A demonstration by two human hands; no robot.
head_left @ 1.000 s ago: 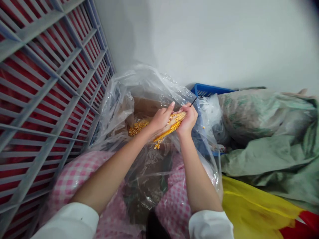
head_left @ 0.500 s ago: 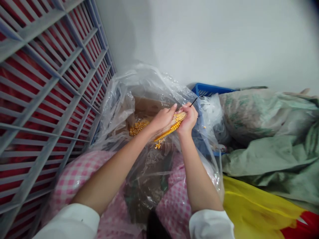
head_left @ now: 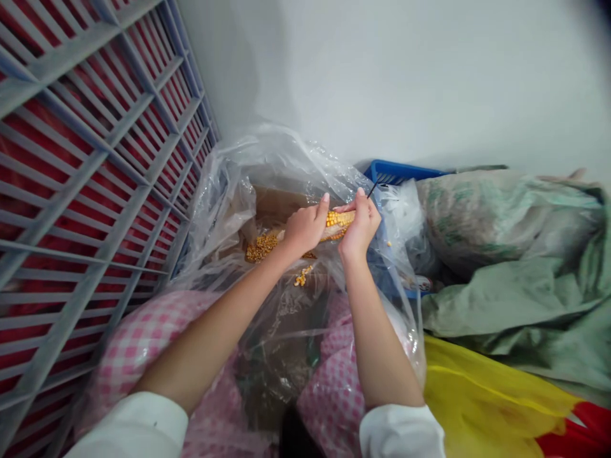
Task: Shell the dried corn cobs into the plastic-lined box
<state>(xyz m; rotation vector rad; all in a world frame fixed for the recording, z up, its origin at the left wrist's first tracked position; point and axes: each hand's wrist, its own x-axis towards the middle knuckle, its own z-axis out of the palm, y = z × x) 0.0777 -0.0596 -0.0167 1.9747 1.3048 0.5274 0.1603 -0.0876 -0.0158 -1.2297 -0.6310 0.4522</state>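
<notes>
Corn cob (head_left: 338,219), partly visible between left hand (head_left: 305,227) and right hand (head_left: 359,228), each grip closed around it.

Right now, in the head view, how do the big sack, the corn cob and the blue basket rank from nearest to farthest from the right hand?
1. Corn cob: touching the right hand, showing on its left side.
2. Blue basket: just to the hand's right.
3. Big sack: farther right, past the basket.
</notes>
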